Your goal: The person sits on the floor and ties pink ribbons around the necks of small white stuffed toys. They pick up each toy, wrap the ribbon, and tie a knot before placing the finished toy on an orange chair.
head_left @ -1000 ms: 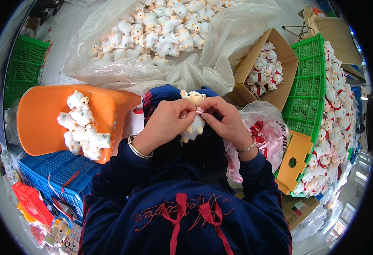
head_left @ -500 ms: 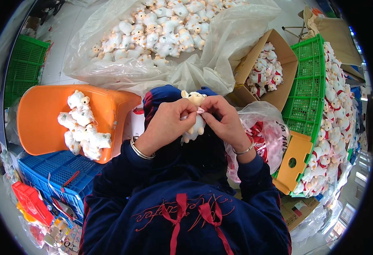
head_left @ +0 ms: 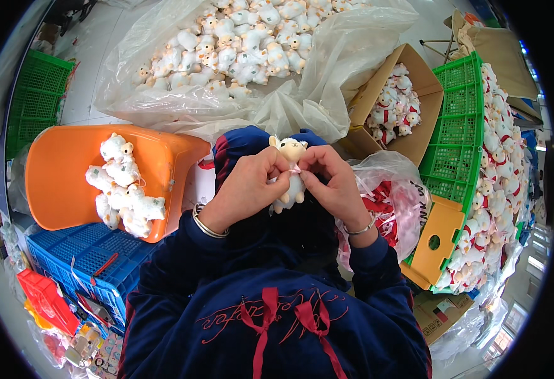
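A small white plush sheep (head_left: 289, 149) sits upright in my lap, its face toward me. A light pink ribbon (head_left: 295, 169) lies at its neck. My left hand (head_left: 251, 184) is closed, with thumb and forefinger pinching the ribbon on the left side of the neck. From the other side, my right hand (head_left: 335, 186) pinches the ribbon too, its fingertips close against the toy. The toy's feet hang below my fingers. Whether the ribbon is knotted I cannot tell, since my fingertips partly cover it.
An orange stool (head_left: 56, 177) at the left bears several plush toys. Ahead, a large clear plastic bag (head_left: 318, 104) holds a heap of them. A cardboard box (head_left: 429, 95), a green crate (head_left: 450, 136) and a bag of red and pink ribbons (head_left: 384, 167) stand at the right.
My fingers have drawn slightly apart at the toy's neck, and more of the pink ribbon shows between them. The sheep's head now stands out more fully above my hands.
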{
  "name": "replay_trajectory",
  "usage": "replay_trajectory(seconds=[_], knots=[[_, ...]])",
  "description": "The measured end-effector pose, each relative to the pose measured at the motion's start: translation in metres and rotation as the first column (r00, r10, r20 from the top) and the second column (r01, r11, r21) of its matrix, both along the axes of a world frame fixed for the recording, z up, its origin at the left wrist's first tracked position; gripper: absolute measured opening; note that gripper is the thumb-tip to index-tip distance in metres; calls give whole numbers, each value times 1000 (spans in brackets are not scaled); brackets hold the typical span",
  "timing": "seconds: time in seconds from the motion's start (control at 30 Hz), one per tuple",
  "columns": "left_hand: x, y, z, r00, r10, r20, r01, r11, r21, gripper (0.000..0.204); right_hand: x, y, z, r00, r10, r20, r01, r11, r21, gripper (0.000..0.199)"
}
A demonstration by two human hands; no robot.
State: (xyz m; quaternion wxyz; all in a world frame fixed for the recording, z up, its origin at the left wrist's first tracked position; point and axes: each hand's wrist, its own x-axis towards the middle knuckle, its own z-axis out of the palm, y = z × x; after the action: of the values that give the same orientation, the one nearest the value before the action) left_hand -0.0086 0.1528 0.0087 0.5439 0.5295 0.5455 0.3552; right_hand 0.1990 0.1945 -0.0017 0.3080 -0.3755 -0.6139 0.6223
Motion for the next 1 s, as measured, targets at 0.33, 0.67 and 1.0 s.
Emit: replay_trajectory(seconds=[0.33, 0.67, 1.0], knots=[[-2, -3, -5, 995, 28, 94, -20, 996, -81, 12, 0, -3, 0, 999, -41, 4, 41, 998, -44, 19], [-3, -11, 0, 982, 64, 178, -37, 988, -150, 8, -3, -12, -8, 963, -237, 129, 112, 786, 608, 19], [-1, -12, 2, 974, 90, 209, -48, 978, -201, 9, 2, -22, -10, 942, -321, -99, 295, 931, -215, 13]])
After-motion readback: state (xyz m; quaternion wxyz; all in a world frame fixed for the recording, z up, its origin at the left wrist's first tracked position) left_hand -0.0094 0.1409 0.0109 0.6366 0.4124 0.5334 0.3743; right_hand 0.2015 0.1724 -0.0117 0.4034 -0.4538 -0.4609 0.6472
